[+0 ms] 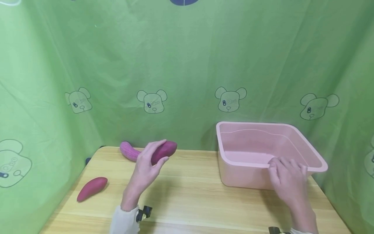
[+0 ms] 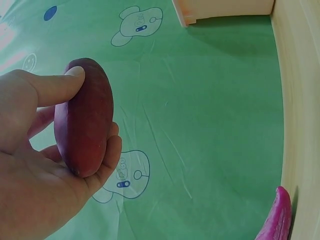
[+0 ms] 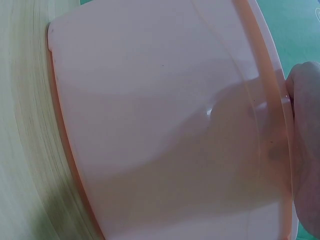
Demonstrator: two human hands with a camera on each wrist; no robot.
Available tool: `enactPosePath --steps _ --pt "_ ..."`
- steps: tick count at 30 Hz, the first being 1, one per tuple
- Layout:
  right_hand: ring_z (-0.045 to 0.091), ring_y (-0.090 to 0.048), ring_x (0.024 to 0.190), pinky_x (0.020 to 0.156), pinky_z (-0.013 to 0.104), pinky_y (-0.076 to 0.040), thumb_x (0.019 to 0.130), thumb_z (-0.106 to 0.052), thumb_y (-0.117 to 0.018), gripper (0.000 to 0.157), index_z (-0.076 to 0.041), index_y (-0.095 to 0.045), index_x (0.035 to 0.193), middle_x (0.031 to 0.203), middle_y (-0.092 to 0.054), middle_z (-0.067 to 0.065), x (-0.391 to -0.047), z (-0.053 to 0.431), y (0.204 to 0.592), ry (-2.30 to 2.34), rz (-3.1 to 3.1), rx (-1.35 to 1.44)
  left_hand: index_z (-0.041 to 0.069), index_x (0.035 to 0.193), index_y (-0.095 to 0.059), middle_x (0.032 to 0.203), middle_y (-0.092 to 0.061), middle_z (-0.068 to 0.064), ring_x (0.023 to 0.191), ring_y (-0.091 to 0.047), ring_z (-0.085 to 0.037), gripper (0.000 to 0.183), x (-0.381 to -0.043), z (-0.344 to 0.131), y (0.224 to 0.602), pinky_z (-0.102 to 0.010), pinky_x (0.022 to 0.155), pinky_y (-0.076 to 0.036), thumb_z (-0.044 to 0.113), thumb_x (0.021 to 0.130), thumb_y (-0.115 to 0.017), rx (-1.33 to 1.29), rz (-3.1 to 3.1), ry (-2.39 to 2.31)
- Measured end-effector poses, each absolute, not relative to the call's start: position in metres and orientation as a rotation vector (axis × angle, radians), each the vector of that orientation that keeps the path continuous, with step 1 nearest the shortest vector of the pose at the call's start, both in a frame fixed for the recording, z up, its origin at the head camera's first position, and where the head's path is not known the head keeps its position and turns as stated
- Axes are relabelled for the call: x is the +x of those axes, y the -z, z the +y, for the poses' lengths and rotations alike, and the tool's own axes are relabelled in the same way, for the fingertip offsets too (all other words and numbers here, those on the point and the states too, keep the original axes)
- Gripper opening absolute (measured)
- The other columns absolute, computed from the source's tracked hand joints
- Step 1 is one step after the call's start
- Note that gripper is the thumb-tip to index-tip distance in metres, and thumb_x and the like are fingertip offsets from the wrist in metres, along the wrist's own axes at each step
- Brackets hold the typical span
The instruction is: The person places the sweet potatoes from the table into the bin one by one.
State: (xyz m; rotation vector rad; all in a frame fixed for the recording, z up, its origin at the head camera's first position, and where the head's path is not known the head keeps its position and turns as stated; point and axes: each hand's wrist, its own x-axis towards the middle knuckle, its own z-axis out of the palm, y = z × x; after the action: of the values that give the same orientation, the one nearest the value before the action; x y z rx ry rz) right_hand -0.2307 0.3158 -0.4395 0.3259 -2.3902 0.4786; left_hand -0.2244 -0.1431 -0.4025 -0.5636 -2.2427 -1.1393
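My left hand (image 1: 146,165) grips a dark red-purple sweet potato (image 1: 165,151), held above the back of the table. In the left wrist view the thumb lies across the upper part of the sweet potato (image 2: 87,120) and the fingers wrap behind it. My right hand (image 1: 287,177) holds the front rim of a pink plastic basin (image 1: 245,175), fingers curled over the edge. The basin's wall (image 3: 150,125) fills most of the right wrist view, with part of that hand (image 3: 307,145) at the right edge.
A long, curved purple vegetable (image 1: 128,151) lies at the table's back edge, partly behind the left hand. Another reddish sweet potato (image 1: 92,188) rests on the left side of the wooden table (image 1: 187,201). A green curtain (image 1: 190,65) encloses the back and sides.
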Motion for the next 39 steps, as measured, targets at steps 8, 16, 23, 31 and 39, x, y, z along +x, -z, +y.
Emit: enactPosePath --steps 8,16,23,31,39 --pt "0.035 -0.049 0.09 0.086 0.062 -0.028 0.104 -0.018 -0.041 0.026 -0.011 -0.064 0.095 0.098 -0.064 0.013 -0.231 0.315 0.439 -0.481 -2.383 0.322 0.016 0.143 -0.059 0.135 -0.062 -0.009 0.115 -0.064 -0.03 0.059 -0.224 -0.137 0.401 -0.046 0.092 -0.058 0.008 0.089 -0.08 -0.56 -2.26 1.169" --pt "0.035 -0.049 0.089 0.086 0.062 -0.028 0.104 -0.018 -0.041 0.025 -0.011 -0.064 0.095 0.098 -0.064 0.012 -0.231 0.315 0.439 -0.482 -2.38 0.329 0.015 0.143 -0.059 0.133 -0.063 -0.008 0.114 -0.064 -0.028 0.057 -0.226 -0.134 0.401 -0.043 0.092 -0.058 0.007 0.089 -0.079 -0.573 -2.253 1.171" --pt "0.035 -0.049 0.089 0.086 0.061 -0.028 0.104 -0.018 -0.041 0.026 -0.01 -0.064 0.096 0.098 -0.064 0.013 -0.23 0.315 0.439 -0.472 -2.389 0.322 0.016 0.143 -0.059 0.134 -0.062 -0.008 0.116 -0.063 -0.028 0.056 -0.227 -0.128 0.401 -0.044 0.094 -0.057 0.009 0.09 -0.078 -0.581 -2.264 1.176" --pt "0.035 -0.049 0.09 0.085 0.061 -0.028 0.105 -0.018 -0.041 0.027 -0.01 -0.065 0.097 0.098 -0.064 0.013 -0.231 0.316 0.441 -0.472 -2.386 0.324 0.016 0.143 -0.058 0.136 -0.062 -0.007 0.117 -0.063 -0.029 0.057 -0.227 -0.123 0.399 -0.045 0.096 -0.056 0.009 0.09 -0.079 -0.596 -2.257 1.209" --pt "0.035 -0.049 0.091 0.085 0.061 -0.028 0.105 -0.019 -0.04 0.027 -0.01 -0.065 0.098 0.101 -0.065 0.015 -0.231 0.316 0.442 -0.471 -2.387 0.315 0.019 0.144 -0.059 0.135 -0.062 -0.005 0.118 -0.063 -0.027 0.058 -0.227 -0.116 0.396 -0.043 0.096 -0.056 0.009 0.09 -0.079 -0.599 -2.266 1.222"
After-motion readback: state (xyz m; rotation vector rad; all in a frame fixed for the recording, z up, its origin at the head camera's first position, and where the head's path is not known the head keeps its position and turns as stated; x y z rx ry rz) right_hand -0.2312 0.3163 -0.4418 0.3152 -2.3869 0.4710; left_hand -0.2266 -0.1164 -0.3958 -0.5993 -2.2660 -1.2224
